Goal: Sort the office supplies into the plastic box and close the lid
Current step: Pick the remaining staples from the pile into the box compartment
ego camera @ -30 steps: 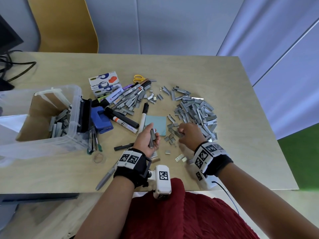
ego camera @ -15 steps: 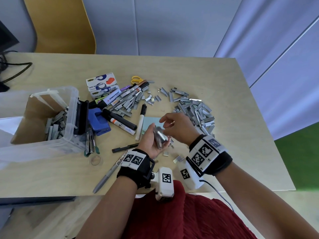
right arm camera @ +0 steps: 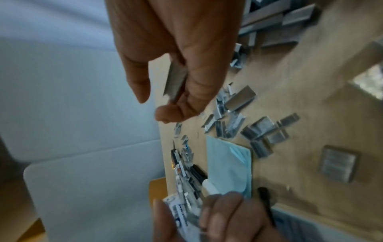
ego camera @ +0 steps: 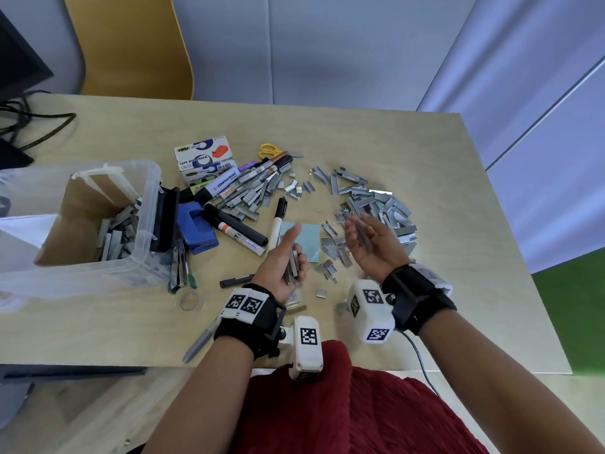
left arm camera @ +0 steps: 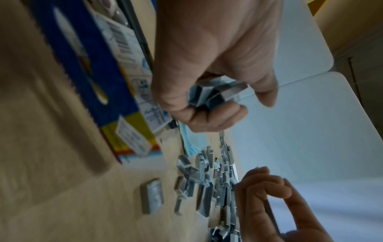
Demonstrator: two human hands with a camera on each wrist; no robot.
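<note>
Both hands are raised palm-up over the table (ego camera: 409, 152), each with staples in it: the left hand (ego camera: 282, 263) has its fingers curled round a small bundle of staple strips (ego camera: 292, 267), thumb stretched out, and the right hand (ego camera: 373, 244) pinches a single strip (ego camera: 362, 235) between thumb and fingers. The box (ego camera: 144, 204) stands open at the left edge, well apart from both hands, with a layer of staples already in it. A big pile of staples (ego camera: 376, 204), markers (ego camera: 235, 224), tape boxes (ego camera: 204, 158), a blue pad (ego camera: 307, 237) and a blue punch (ego camera: 194, 227) lie outside it. Judging by this, the staple-gathering step is under way and the task is far from done. Next, the single strip likely joins the bundle, then the handful needs carrying left and dropping over the box rim; loose strips could slip out on the way.
</note>
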